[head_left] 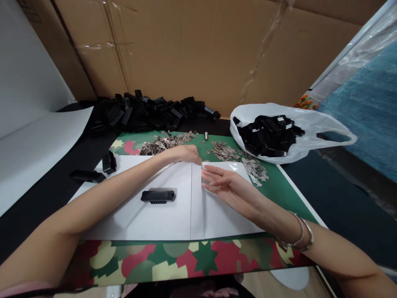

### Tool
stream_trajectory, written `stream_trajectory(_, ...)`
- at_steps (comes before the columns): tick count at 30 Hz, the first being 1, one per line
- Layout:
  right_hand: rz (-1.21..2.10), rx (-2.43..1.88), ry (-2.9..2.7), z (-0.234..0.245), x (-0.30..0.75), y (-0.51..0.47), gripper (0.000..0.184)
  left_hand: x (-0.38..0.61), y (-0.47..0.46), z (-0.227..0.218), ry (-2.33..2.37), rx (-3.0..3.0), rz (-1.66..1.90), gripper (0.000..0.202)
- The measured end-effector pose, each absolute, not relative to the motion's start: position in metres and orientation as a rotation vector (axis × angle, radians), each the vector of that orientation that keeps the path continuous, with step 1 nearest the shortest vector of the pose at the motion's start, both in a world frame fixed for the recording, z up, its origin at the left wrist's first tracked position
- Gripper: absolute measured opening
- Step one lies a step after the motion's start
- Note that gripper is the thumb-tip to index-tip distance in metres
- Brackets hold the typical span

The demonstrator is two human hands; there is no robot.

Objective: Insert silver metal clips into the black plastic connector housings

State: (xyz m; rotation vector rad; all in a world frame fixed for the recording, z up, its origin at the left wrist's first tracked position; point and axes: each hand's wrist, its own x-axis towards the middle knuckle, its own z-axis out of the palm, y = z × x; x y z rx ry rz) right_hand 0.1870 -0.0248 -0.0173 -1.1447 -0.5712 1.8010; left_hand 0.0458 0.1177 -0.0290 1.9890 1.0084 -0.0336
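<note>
My left hand (187, 154) is closed, with fingertips pinched together at the top edge of the white paper (161, 223), near its fold. What lies between those fingertips is hidden. Opposite it, my right hand (223, 182) has its fingers stretched out and apart, tips beside the raised fold strip (197, 207). On the paper's left half lies a black plastic part (158, 196) with a row of small teeth along its lower side. Two similar black parts, one upright (109, 162) and one lying flat (87, 176), are at the paper's left edge.
Small silvery metal pieces (164, 142) lie in piles behind the paper, with more metal pieces (256, 170) at the right. A small metal cup (206, 135) stands between. Black parts (149, 109) are heaped at the back; a white plastic bag (322, 128) holds others. Cardboard (192, 54) rises behind.
</note>
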Motion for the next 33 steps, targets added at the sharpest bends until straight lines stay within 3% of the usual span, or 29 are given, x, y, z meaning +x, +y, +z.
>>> stream_trajectory(11,1.670,-1.167,-0.643,-0.025,0.180,-0.015,0.046,0.047,0.114,-0.028,1.005,1.978,-0.069,0.017)
stream_trajectory(26,1.631,-1.251,-0.758,-0.036,0.176,-0.004,0.024,0.046,0.115,-0.031,0.954,1.975,-0.108,0.017)
stream_trajectory(33,1.538,-1.324,-0.909,-0.049,0.179,0.000,0.027,0.047,0.116,-0.032,0.948,1.984,-0.123,0.017)
